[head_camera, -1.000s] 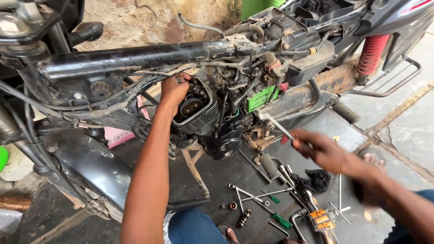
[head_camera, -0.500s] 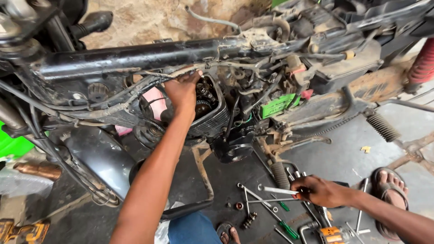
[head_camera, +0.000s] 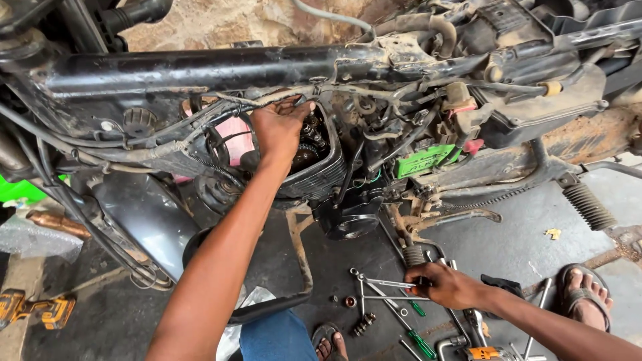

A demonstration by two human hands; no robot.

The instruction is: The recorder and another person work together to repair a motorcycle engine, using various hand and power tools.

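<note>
Steel T-handle wrench (head_camera: 384, 283) on the floor is clasped by the right hand (head_camera: 447, 286), likely fetching a tool, while the left hand (head_camera: 277, 130) braces, fingers spread, against the engine's open cylinder head (head_camera: 314, 150).

Left hand (head_camera: 279, 132) covering part of the open engine (head_camera: 314, 160), right hand (head_camera: 447, 285) hiding the wrench (head_camera: 384, 283) end, yellow tool (head_camera: 30, 309) cut by left edge

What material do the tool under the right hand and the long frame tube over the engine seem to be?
The wrench at the right hand looks like bright plated steel: thin, silvery, shiny. The frame tube looks like black-painted steel, dusty and scuffed. The left hand rests at the engine, likely cast metal, greasy.
</note>
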